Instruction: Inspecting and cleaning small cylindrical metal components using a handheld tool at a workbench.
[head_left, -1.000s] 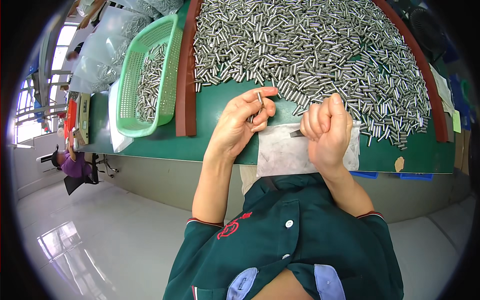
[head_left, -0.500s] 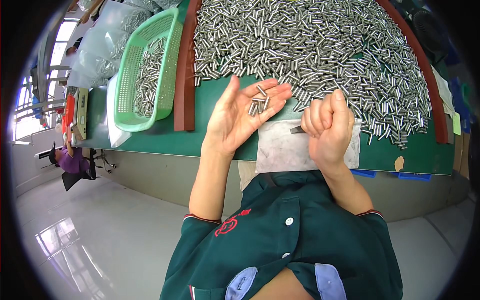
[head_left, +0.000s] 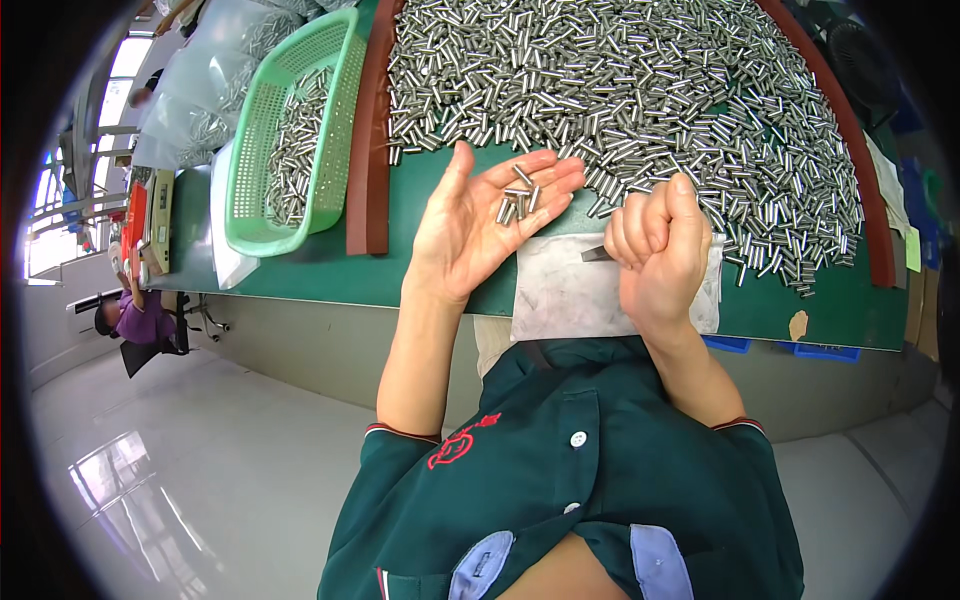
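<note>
My left hand (head_left: 465, 230) is palm up, its fingers stretched out and thumb raised. Several short shiny metal pins (head_left: 518, 200) lie loose on its fingers, held from below. My right hand (head_left: 655, 245) is closed in a fist, with the knuckles upward. From its left side sticks the flat dark-grey end of a metal tool (head_left: 595, 254); the rest is hidden in the fist, so I cannot tell its kind. Under that hand lies a smudged whitish cloth (head_left: 565, 300) at the table's front edge. Beyond both hands spreads a big heap of like metal pins (head_left: 600, 80).
Brown-red bars (head_left: 368, 190) border the heap on the green table (head_left: 440, 310). To the left stands a green plastic basket (head_left: 245, 190) with pins in it, beside clear plastic bags (head_left: 190, 90). A dark fan (head_left: 858, 60) is at far right. Another person (head_left: 145, 318) sits at far left.
The pins on my left fingers lie slightly differently, and the left thumb has tipped a little outward. My right fist stays almost in place around the tool.
</note>
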